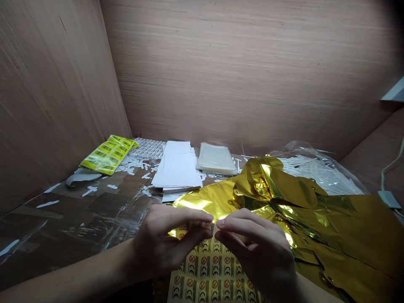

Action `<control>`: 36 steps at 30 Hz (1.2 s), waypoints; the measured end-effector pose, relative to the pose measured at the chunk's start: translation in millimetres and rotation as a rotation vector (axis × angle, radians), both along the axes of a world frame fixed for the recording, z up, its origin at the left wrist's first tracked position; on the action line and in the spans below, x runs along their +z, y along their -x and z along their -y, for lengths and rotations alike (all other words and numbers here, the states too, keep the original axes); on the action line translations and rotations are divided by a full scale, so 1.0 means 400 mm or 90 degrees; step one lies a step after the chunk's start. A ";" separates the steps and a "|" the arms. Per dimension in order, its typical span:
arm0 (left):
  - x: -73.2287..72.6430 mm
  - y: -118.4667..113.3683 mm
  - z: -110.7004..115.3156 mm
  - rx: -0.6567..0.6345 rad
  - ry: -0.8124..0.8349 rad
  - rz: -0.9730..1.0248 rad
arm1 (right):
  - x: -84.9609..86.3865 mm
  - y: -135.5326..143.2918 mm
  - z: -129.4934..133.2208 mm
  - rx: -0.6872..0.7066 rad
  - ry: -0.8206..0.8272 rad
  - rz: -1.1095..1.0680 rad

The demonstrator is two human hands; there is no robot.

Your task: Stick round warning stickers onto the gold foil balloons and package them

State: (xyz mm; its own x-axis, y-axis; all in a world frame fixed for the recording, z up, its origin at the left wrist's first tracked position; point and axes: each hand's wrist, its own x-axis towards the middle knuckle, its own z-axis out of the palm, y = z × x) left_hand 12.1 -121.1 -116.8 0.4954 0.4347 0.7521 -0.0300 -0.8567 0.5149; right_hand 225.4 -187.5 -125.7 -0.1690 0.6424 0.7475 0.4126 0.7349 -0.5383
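My left hand [172,235] and my right hand [260,244] meet almost fingertip to fingertip over a sheet of stickers [208,280] printed with rows of CE marks and red crossed-out circles. Thumb and forefinger of each hand are drawn together in a pinch. Whatever lies between them is too small or hidden to make out. Just beyond the fingers spreads shiny gold foil [214,195], flat in front and crumpled to the right. Part of the sticker sheet is covered by my hands.
Behind the foil lie a stack of white paper [176,164] and a pile of clear plastic sleeves [217,158]. Yellow barcode labels [109,153] lie at the left, near white paper scraps [90,190]. A clear bag of white strips [318,172] rests back right. Wooden panels [246,75] enclose the table.
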 end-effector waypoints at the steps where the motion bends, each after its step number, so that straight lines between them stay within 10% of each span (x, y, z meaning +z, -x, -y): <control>1: -0.001 0.001 0.001 0.009 -0.004 -0.003 | -0.001 0.000 0.000 0.003 0.006 -0.004; 21: -0.008 -0.004 -0.007 0.063 -0.140 -0.025 | 0.003 0.009 -0.002 -0.029 0.065 -0.033; 36: -0.012 -0.010 -0.011 -0.007 -0.139 0.016 | 0.018 0.021 0.011 -0.002 0.334 -0.131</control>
